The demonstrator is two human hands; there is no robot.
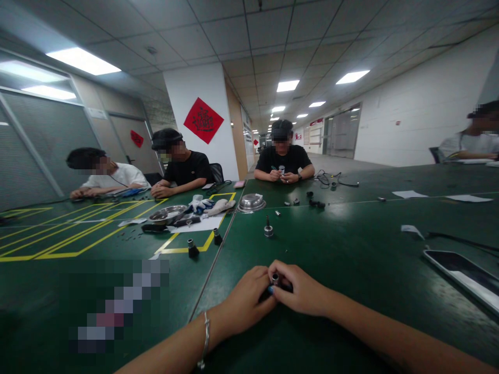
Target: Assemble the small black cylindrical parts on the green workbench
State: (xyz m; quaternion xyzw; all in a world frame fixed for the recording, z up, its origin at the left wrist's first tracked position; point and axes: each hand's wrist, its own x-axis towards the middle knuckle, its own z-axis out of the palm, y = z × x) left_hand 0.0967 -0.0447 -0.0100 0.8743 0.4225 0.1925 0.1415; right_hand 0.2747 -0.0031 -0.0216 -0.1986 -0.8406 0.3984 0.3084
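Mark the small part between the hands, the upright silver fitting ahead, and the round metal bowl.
Small metal-tipped dark part (275, 279), head view: shiny top end.
Upright silver fitting (268, 230), head view: wide base.
Round metal bowl (250, 204), head view: shiny side wall.

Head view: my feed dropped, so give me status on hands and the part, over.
Left hand, right hand: fingers pinched on small metal part, low on green table. Part mostly hidden. Loose fittings farther up, apart from hands.

Assembly workshop, long green workbench (351, 234) (yellow-taped zones (58, 255)), scattered metal parts (268, 228), seated workers (284, 161)
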